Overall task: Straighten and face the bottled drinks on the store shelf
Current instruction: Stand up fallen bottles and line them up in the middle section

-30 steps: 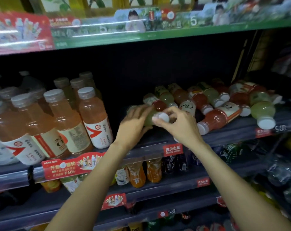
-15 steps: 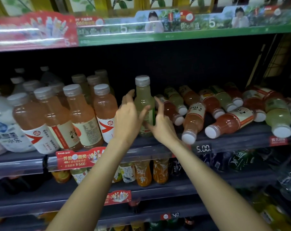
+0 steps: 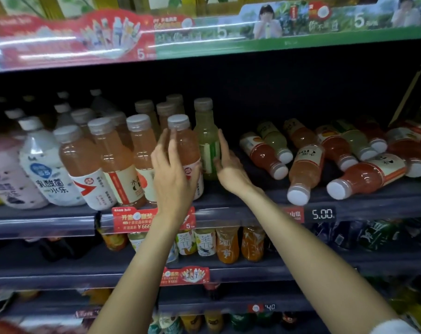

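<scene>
A pale green bottle (image 3: pixel 207 141) with a grey cap stands upright on the dark shelf (image 3: pixel 252 208), just right of a row of upright peach-coloured bottles (image 3: pixel 113 160). My left hand (image 3: pixel 173 174) is spread with straight fingers in front of the nearest peach bottle (image 3: pixel 184 145). My right hand (image 3: pixel 228 165) is open beside the green bottle's right side, fingertips at its label. To the right, several red, peach and green bottles (image 3: pixel 303 169) lie toppled, caps toward the shelf front.
White and lilac milky bottles (image 3: pixel 47 169) stand at the far left. A promo tag (image 3: pixel 137 219) and a 5.00 price tag (image 3: pixel 322 214) hang on the shelf edge. Lower shelves hold tea and orange drinks (image 3: pixel 226 244). A banner-fronted shelf (image 3: pixel 204 37) runs above.
The green bottle went from lying in both hands to standing upright beside the peach row. Both hands have loosened from it and now hover open around it.
</scene>
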`<state>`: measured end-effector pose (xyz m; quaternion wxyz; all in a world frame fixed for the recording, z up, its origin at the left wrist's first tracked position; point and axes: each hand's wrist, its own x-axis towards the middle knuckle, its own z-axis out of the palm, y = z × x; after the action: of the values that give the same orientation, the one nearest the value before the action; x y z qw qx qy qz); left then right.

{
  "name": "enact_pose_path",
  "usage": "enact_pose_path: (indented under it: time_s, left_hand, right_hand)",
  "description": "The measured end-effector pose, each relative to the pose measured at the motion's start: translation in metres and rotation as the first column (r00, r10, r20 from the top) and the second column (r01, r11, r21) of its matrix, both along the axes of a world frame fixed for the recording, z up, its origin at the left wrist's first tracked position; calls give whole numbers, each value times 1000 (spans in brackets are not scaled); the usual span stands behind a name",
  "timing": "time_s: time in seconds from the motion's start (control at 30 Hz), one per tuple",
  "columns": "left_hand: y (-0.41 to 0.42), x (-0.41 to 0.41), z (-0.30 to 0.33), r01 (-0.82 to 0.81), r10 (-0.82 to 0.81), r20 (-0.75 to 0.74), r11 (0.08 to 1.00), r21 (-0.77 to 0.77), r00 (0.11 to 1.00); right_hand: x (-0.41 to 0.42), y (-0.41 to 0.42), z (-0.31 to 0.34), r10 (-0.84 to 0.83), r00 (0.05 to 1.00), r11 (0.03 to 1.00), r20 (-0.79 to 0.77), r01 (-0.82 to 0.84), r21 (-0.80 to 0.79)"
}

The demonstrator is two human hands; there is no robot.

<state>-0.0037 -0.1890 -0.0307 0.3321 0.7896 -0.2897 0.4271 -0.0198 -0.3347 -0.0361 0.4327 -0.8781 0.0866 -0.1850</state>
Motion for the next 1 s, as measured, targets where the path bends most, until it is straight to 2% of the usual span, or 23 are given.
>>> enact_pose_path:
  time_s: [0.1,0.13,0.2,0.27,0.37,0.4,0.43,0.5,0.57,0.63,0.7,0.8,0.9,1.0]
  left_hand:
    - [-3,2,-1,-25,25,14,1000,1,1000]
    - [-3,2,-1,-28,28,10,1000,0,1000]
    - [-3,2,-1,-24,24,-1,1000,-8,1000]
    - [-3,-1,-1,18,-20,-36,999,-51,999]
    - [-4,-15,6,85,-88,-7,978,-193,996]
    - [-8,-20,8,129,-123,43,970,-206,991]
    - [-14,-26,10,188,-173,95,963,-191,980]
    - [-32,-31,13,299,-287,137,951,-77,948]
    - [-56,-27,11,384,-388,36,919,90,921]
    - [-77,-12,7,458,-435,-147,860,223,888]
    - [-91,7,2,493,-409,-293,804,332,864]
    - [-106,27,0,463,-326,-351,767,445,878]
    - [-109,26,1,548,-439,-352,768,331,827]
    - [-102,13,5,619,-542,-376,777,117,752]
  right_hand:
    - [-6,-3,3,102,993,994,-56,-104,-25]
    - [-9,-6,4,124,990,988,-68,-129,-88]
    - [-18,-15,8,74,994,936,-76,-96,-339]
    - [-30,-26,7,-69,997,799,43,81,-596]
    - [-46,-47,-1,-320,925,448,203,337,-828]
    - [-51,-53,0,-408,898,368,165,327,-870]
    - [-55,-58,2,-484,871,336,87,277,-900]
    - [-58,-65,6,-562,822,381,-89,162,-910]
    - [-60,-67,9,-579,800,426,-158,132,-895]
    - [-64,-65,11,-548,831,454,-90,206,-867]
    - [-73,-61,16,-513,858,525,6,320,-789]
    - [-88,-58,24,-493,854,631,166,483,-607]
    - [-98,-54,36,-476,789,706,389,606,-367]
    - [-95,-55,59,-436,781,831,448,540,-133]
